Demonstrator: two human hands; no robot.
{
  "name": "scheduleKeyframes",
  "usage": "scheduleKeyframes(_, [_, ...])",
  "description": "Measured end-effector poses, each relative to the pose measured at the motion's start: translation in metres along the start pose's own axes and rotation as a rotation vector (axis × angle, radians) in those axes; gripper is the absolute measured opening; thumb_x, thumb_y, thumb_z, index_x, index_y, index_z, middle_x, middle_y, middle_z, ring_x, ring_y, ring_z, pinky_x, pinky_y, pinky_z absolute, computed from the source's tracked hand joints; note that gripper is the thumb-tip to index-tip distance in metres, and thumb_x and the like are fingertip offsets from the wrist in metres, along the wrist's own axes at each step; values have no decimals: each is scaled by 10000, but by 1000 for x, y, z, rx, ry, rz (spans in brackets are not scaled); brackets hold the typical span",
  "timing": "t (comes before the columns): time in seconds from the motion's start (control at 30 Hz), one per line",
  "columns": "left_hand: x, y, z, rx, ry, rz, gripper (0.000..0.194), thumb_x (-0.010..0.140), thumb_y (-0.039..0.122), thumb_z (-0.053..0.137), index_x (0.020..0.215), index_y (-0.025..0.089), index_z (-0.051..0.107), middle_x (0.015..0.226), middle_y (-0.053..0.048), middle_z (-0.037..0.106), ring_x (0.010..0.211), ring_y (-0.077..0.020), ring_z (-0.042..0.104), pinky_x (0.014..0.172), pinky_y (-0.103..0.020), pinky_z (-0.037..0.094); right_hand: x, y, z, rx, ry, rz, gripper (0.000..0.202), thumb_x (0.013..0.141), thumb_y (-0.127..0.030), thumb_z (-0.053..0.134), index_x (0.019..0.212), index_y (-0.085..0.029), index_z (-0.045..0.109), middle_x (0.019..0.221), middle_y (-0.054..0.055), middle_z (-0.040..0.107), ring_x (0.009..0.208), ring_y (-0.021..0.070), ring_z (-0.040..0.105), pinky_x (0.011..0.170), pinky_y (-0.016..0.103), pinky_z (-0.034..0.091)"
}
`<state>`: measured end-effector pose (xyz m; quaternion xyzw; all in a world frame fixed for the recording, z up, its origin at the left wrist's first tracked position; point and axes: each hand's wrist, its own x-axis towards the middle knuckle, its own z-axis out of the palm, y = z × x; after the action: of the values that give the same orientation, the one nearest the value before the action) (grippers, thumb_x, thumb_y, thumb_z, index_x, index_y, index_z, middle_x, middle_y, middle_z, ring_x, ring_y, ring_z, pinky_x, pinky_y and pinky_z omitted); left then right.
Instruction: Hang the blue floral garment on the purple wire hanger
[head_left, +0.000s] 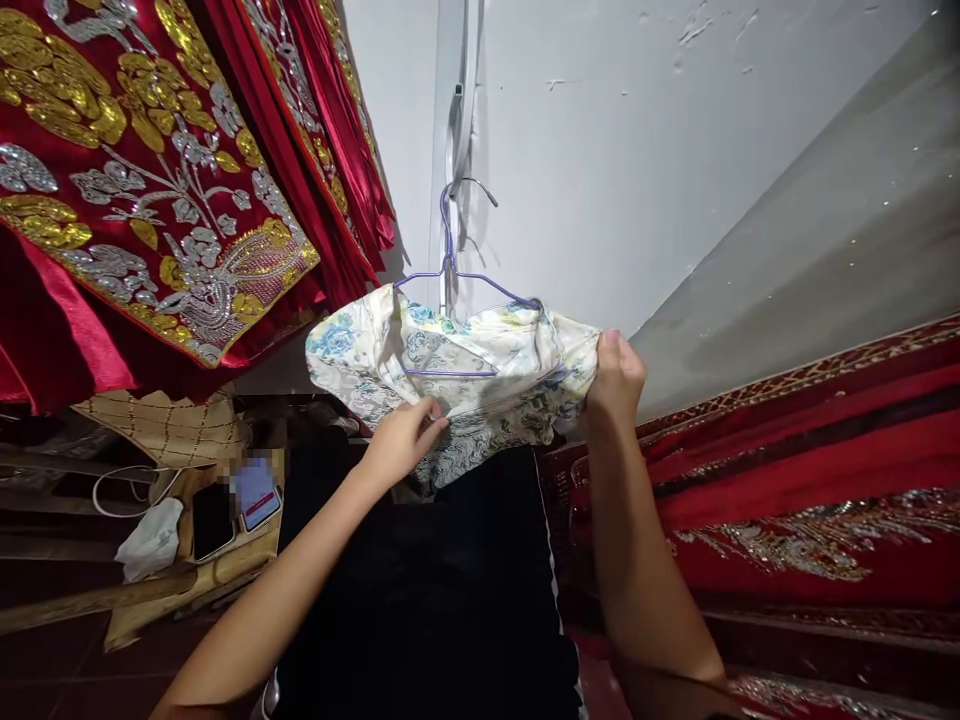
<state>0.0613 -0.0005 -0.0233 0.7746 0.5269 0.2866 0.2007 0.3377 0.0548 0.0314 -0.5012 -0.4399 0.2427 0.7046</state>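
Note:
A white garment with blue and yellow flowers (517, 340) hangs on a thin purple wire hanger (448, 240), whose hook rests at a metal bracket on the wall. Its neck opening faces me, with the hanger's lower bar showing through it. My left hand (405, 435) pinches the front edge of the garment near the middle of the neckline, thumb and fingers close together. At the garment's right end, my right hand (619, 375) is closed round the sleeve and holds it out to the side.
Red cloth with gold and silver sequins (187, 190) hangs at the upper left. More red embroidered fabric (810, 480) lies at the right. Two phones, one lit (259, 500), rest on a wooden stool at the lower left.

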Motion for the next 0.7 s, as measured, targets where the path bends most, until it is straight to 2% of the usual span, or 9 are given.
scheduleKeyframes(0.13, [-5,-2,23,-110,98,-89,280,917,395,591,723,221,491,658,5,573,616,-174,559,598,-261,348,-17,12,0,-165,199,-150,285,870,-462,635,964,-194,645,902,41,639,883,207,632,784,325,509])
scheduleKeyframes(0.23, [-11,-1,32,-213,182,-175,334,884,399,627,672,223,437,572,34,500,543,-147,487,563,-255,330,-59,27,0,-242,417,-186,326,860,-398,646,1121,-206,616,1153,83,617,1055,211,595,897,337,490])
scheduleKeyframes(0.27, [-14,0,34,-257,191,-197,322,880,403,631,684,225,448,558,42,490,527,-141,471,554,-253,328,-76,34,1,-262,375,-140,296,875,-399,627,1098,-204,616,1128,82,620,1024,207,599,893,342,493])
scheduleKeyframes(0.3, [-17,2,36,-305,193,-216,297,878,406,634,708,227,470,555,45,498,521,-139,469,548,-251,333,-92,41,2,-265,237,-65,259,876,-401,623,1038,-199,620,1039,72,635,946,201,609,857,342,502])
scheduleKeyframes(0.4, [-27,6,38,-456,168,-263,191,873,399,643,829,234,557,599,35,591,550,-151,543,559,-253,386,-125,62,14,-224,-608,179,242,792,-355,713,958,-194,646,900,53,679,833,202,646,775,333,526])
scheduleKeyframes(0.43, [-30,7,38,-492,162,-273,168,871,389,646,861,235,578,620,28,619,573,-158,576,571,-256,406,-130,68,20,-205,-806,220,245,763,-334,738,944,-192,654,890,53,692,837,208,660,769,331,530])
scheduleKeyframes(0.47, [-32,8,37,-517,159,-281,151,868,377,648,885,236,595,633,23,638,597,-165,603,584,-259,423,-133,72,26,-193,-910,235,233,752,-317,746,926,-190,659,882,55,700,844,215,670,767,330,532])
scheduleKeyframes(0.57, [-37,7,35,-579,169,-291,138,852,333,664,948,237,640,680,10,670,667,-177,650,631,-270,463,-137,81,43,-185,-873,193,121,799,-288,687,852,-182,662,816,55,708,798,214,673,729,321,523])
scheduleKeyframes(0.7, [-37,3,34,-780,215,-310,326,799,281,709,1115,225,650,837,-28,713,746,-180,685,705,-288,517,-144,86,52,-213,-792,126,102,845,-269,616,850,-186,676,784,45,711,710,190,640,650,291,481])
